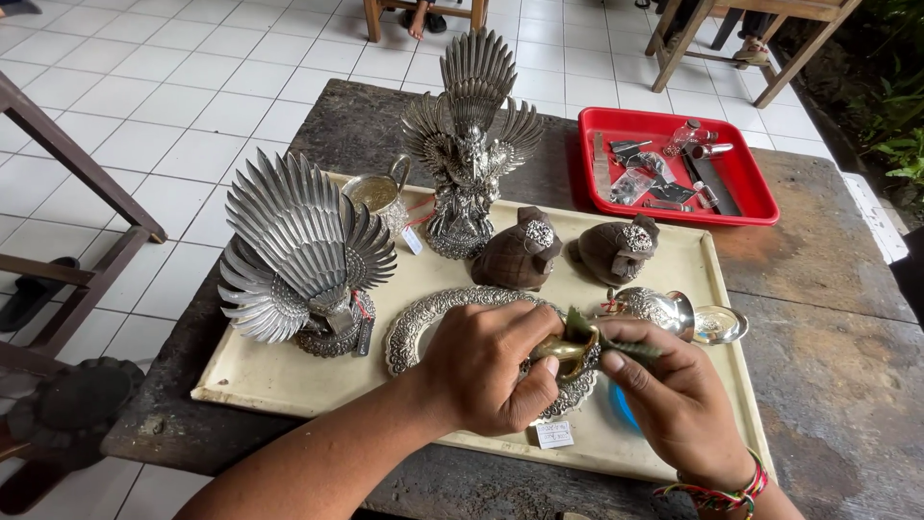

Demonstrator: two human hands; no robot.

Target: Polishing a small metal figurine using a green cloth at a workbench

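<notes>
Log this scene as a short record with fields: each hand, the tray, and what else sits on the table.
left hand: grip closed around a small brass-coloured cup, held over the cream tray
right hand: pinches a dark green pad against the cup
cream tray: holds two winged silver statues, an oval silver dish, two dark turtle figures, a silver pitcher
red tray: small metal tools, at the table's far side
table: dark worn wood

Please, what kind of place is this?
Probably an open-air silver craft workshop or stall. On a worn wooden table stands a cream tray of ornate silver statues, a red tray holds small tools, and both hands work a small brass-coloured piece.
</notes>
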